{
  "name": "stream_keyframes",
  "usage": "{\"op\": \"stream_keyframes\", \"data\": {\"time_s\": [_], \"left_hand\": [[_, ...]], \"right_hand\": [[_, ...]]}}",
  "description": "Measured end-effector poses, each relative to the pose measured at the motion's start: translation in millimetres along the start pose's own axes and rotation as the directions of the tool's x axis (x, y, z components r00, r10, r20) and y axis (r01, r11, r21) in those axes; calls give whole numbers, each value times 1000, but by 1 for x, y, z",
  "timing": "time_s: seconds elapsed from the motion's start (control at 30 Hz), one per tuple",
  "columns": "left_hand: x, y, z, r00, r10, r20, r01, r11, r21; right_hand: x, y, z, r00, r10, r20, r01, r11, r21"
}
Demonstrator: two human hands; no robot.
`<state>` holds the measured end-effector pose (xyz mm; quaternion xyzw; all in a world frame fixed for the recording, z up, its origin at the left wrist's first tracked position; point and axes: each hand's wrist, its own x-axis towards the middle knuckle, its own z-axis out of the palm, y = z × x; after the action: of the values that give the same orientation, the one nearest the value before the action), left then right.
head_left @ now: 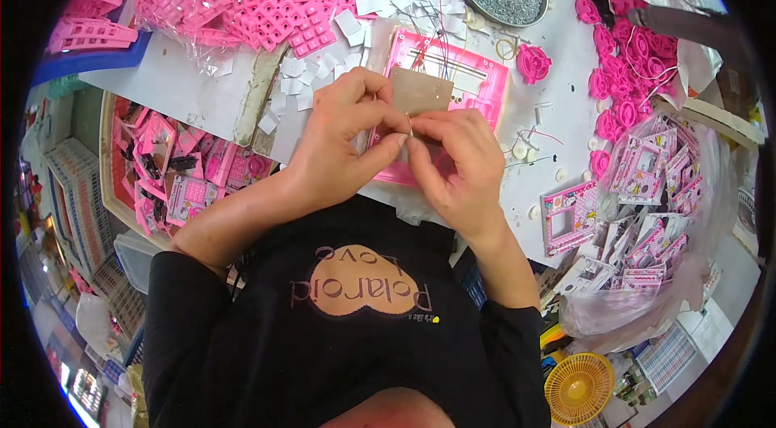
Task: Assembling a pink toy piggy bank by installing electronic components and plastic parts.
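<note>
Both my hands meet over a pink plastic housing that lies on the table in front of me. Fingers and thumb of my left hand are closed in a pinch on a thin light-coloured wire. My right hand pinches at the same wire from the other side, its fingertips almost touching the left ones. Just beyond the fingertips a flat brown board rests on the housing. Several thin coloured wires rise from behind it. My hands cover the near part of the housing.
Pink keypad pieces and white paper slips lie at the back left. A round metal dish of small screws stands behind. Pink rose-like parts and a bag of printed panels sit right; a bin is left.
</note>
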<state>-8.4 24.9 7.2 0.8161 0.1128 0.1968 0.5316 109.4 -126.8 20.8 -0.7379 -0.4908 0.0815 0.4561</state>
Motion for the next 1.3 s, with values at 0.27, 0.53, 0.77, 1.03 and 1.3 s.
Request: {"op": "stream_keyframes", "data": {"time_s": [0.27,0.53,0.77,1.03,1.3], "left_hand": [[12,15,-20,864,-419,280,432,902,17],[33,7,-28,756,-424,499,590,771,-238],[21,0,-23,940,-3,342,-50,988,144],[12,-9,-17,916,233,327,-302,937,178],[7,-14,-18,873,299,384,-403,886,227]], "right_hand": [[-7,9,4,974,-220,-47,217,975,-54],[-10,9,0,941,-337,39,339,928,-154],[-17,7,1,956,-270,113,290,924,-250],[-19,8,5,954,-255,155,291,912,-290],[-12,-5,1,955,-166,245,251,892,-377]]}}
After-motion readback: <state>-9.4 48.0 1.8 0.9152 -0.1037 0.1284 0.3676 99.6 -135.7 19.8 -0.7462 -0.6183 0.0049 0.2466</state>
